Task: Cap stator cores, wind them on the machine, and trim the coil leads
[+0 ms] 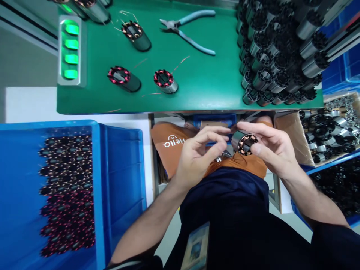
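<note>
Above my lap, my right hand (271,146) grips a motor stator (241,141) between thumb and fingers. The stator is a metal cylinder with a black slotted end and copper-coloured windings, and this end is tilted towards me. Just left of it is my left hand (201,150), its fingers loosely bent and apart; no object shows in it. On the green bench top (202,82) stand two stators with red windings, one on the left (123,78) and one nearer the middle (165,81). Behind them lies a copper-wound stator (136,35) with loose wire ends.
Pale-blue-handled cutters (191,30) lie on the bench. Bare stators (267,78) are stacked at its right, beyond a counter-like box with green lights (71,50) at left. A blue crate (120,165) holds wound stators. A cardboard box (295,131) holds metal parts.
</note>
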### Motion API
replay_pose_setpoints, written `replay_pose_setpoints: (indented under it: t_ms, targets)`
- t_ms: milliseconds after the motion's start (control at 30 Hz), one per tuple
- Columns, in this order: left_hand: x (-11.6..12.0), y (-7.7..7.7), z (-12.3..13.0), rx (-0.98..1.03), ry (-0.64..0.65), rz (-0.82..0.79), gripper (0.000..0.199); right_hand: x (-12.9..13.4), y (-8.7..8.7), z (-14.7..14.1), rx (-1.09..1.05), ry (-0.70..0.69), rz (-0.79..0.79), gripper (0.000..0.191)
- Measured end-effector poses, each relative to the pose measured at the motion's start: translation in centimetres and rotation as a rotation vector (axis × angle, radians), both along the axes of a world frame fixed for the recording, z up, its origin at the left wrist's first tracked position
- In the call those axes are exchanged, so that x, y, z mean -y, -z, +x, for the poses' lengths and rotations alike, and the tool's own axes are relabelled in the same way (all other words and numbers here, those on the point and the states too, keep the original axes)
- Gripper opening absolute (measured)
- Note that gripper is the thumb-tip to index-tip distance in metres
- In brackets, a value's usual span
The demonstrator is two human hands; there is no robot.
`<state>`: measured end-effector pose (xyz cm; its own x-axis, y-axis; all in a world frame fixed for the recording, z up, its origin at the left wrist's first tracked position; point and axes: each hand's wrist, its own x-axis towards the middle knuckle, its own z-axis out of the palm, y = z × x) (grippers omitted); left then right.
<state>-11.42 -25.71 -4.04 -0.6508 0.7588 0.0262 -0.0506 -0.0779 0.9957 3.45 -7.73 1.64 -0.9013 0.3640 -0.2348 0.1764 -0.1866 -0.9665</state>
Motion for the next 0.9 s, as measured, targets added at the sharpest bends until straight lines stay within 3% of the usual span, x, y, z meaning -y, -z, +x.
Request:
replay_pose_setpoints:
  t_ms: [67, 133, 267, 367, 433, 533, 600, 667, 733, 800, 900]
  targets:
    - [0.4, 1.2, 0.0, 0.145, -0.009, -0.049, 0.044, -0.2, 0.0, 0.5, 0.000, -0.025, -0.004, 0.057]
    - [0.9, 1.3, -0.1, 0.181, -0.037, -0.056, 0.043, -0.2, 0.1, 0.6, 0.017, -0.041, 0.025, 0.055]
    - [1.1, -0.9, -0.6, -0.010, 0.023, 0.067, 0.024, 0.4, 0.4, 0.3, 0.045, -0.080, 0.066, 0.053]
    - [0.9, -1.8, -0.6, -0.084, 0.026, 0.055, 0.011, 0.6, 0.8, 0.0, 0.077, -0.130, 0.092, 0.056]
    - [1.0, -1.0, -0.4, -0.037, 0.049, 0.031, 0.017, 0.5, 0.8, 0.1, 0.060, -0.152, 0.085, 0.055]
    - [1.5, 1.6, -0.5, 0.091, 0.074, -0.014, 0.032, 0.1, 0.5, 0.3, -0.014, -0.119, 0.036, 0.051]
    - [2.1, 3.1, -0.9, 0.105, 0.019, -0.055, 0.038, -0.2, 0.3, 0.4, -0.046, -0.077, 0.036, 0.053]
    - [2.6, 3.4, -1.3, -0.019, -0.078, -0.014, 0.038, -0.3, 0.3, 0.3, -0.064, -0.047, 0.081, 0.057]
    - [2.7, 2.3, -1.5, -0.249, -0.132, 0.083, 0.062, -0.2, 0.4, 0.0, -0.069, -0.039, 0.131, 0.060]
    - [2.4, 0.5, -1.3, -0.472, -0.095, 0.154, 0.092, 0.2, 0.6, -0.4, -0.064, -0.050, 0.160, 0.061]
    - [1.7, -1.6, -0.5, -0.587, -0.022, 0.171, 0.091, 0.7, 0.7, -0.7, -0.079, -0.097, 0.165, 0.061]
